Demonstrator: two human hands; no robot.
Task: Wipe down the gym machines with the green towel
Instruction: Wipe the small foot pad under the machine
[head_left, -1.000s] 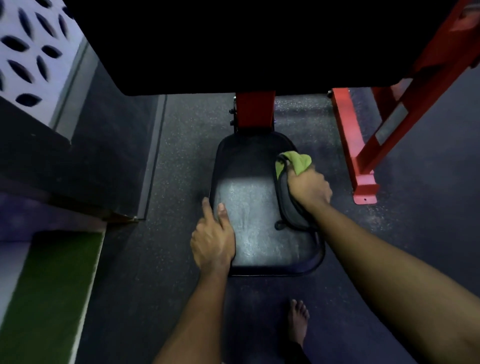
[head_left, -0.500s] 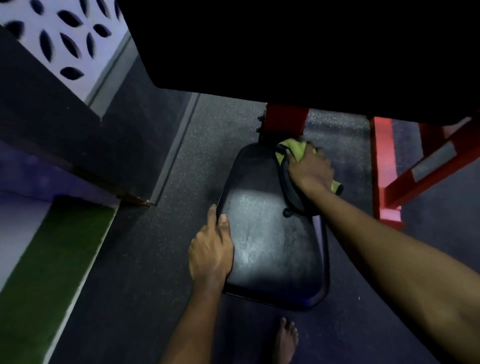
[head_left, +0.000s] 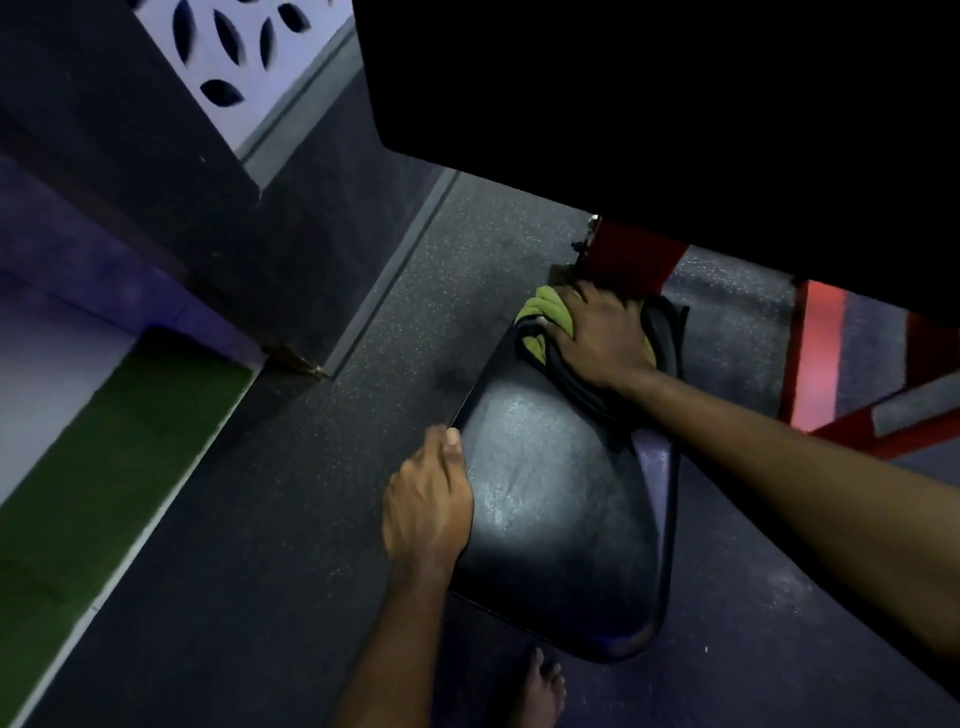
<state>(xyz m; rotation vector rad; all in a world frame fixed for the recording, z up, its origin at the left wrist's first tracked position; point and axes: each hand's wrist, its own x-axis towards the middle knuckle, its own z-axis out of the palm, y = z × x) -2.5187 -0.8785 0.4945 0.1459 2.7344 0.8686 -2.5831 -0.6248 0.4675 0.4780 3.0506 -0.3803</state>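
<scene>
A black padded seat (head_left: 561, 509) of a red-framed gym machine sits low in the middle of the view. My right hand (head_left: 597, 338) grips the green towel (head_left: 548, 319) and presses it on the seat's far end, just under the red post (head_left: 623, 260). A black strap (head_left: 587, 400) loops around that hand and trails over the pad. My left hand (head_left: 428, 509) rests on the seat's left edge, fingers lying along the rim.
A large black back pad (head_left: 649, 104) overhangs the seat from above. Red frame bars (head_left: 815, 358) stand on the floor to the right. A dark wall with a patterned white panel (head_left: 234, 57) and a green turf strip (head_left: 104, 467) lie left. My bare foot (head_left: 540, 691) is below the seat.
My right hand has pushed the towel from the seat's right side up to its far end by the red post. The view has swung left; my left hand stays on the seat's edge.
</scene>
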